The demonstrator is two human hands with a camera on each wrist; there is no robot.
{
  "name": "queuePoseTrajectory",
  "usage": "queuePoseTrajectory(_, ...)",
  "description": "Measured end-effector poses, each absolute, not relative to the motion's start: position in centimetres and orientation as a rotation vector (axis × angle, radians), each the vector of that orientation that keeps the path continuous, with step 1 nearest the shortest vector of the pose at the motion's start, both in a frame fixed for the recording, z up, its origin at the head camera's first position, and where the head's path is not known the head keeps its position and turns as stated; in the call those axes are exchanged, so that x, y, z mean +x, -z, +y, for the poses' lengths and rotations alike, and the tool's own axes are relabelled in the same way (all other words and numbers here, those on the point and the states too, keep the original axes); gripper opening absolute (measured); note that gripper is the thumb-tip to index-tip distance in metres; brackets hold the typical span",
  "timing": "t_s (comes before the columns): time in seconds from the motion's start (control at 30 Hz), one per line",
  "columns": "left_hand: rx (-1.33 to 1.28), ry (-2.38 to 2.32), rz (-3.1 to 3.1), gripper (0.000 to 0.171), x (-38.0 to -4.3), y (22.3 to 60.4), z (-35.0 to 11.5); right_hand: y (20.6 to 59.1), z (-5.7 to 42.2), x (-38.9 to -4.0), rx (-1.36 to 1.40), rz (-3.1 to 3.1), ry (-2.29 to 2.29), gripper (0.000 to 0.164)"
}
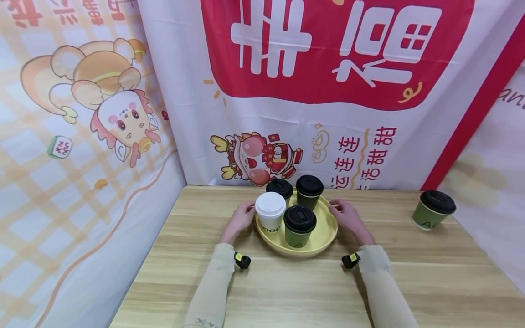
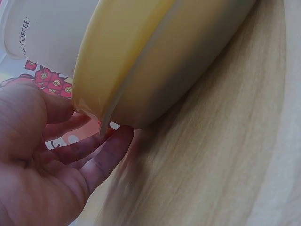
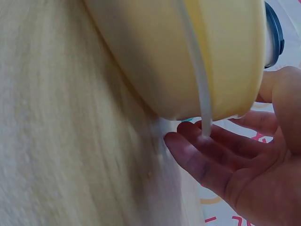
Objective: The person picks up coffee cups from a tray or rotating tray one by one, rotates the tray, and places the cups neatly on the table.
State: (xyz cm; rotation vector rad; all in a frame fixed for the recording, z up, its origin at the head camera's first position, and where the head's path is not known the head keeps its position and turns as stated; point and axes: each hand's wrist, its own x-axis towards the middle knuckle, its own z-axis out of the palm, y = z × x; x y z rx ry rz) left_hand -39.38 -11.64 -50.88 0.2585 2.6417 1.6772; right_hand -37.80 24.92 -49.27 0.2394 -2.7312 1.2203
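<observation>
A round yellow tray [image 1: 326,230] bears several lidded paper coffee cups: a white cup [image 1: 270,214] at the left, a green cup [image 1: 298,238] with a black lid in front, and two black-lidded cups, one [image 1: 309,187] and another [image 1: 280,187], behind. My left hand [image 1: 239,221] grips the tray's left edge; in the left wrist view its thumb lies at the rim, fingers under the lip [image 2: 110,110]. Opposite, my right hand [image 1: 350,220] holds the right edge, with fingers [image 3: 202,157] beneath the lip. Whether the tray's base touches the table cannot be told.
Another green cup [image 1: 432,210] with a black lid stands upright at the table's right back. The wooden table [image 1: 295,291] meets a printed cloth [image 1: 184,114] at the back and patterned cloth [image 1: 135,214] on the left.
</observation>
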Motion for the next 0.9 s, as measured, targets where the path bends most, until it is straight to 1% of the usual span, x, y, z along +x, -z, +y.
queuePoseTrajectory(0.27,0.246,-1.689,2.619,0.032,-39.16,50.69,-11.73,49.92,24.99,-38.12,0.231,-2.694,-1.287,0.029)
queuePoseTrajectory(0.47,0.257,-1.704,2.613,0.031,-38.98,50.56,-11.78,50.17,25.0,-38.08,0.173,-2.699,-1.351,0.03)
queuePoseTrajectory(0.77,0.255,-1.752,2.56,0.03,-38.91,50.7,-11.79,49.99,24.99,-37.8,0.168,-2.716,-1.335,0.03)
queuePoseTrajectory(0.9,0.218,-1.745,2.585,0.029,-39.46,50.7,-11.9,50.04,25.21,-37.85,0.179,-2.729,-1.295,0.03)
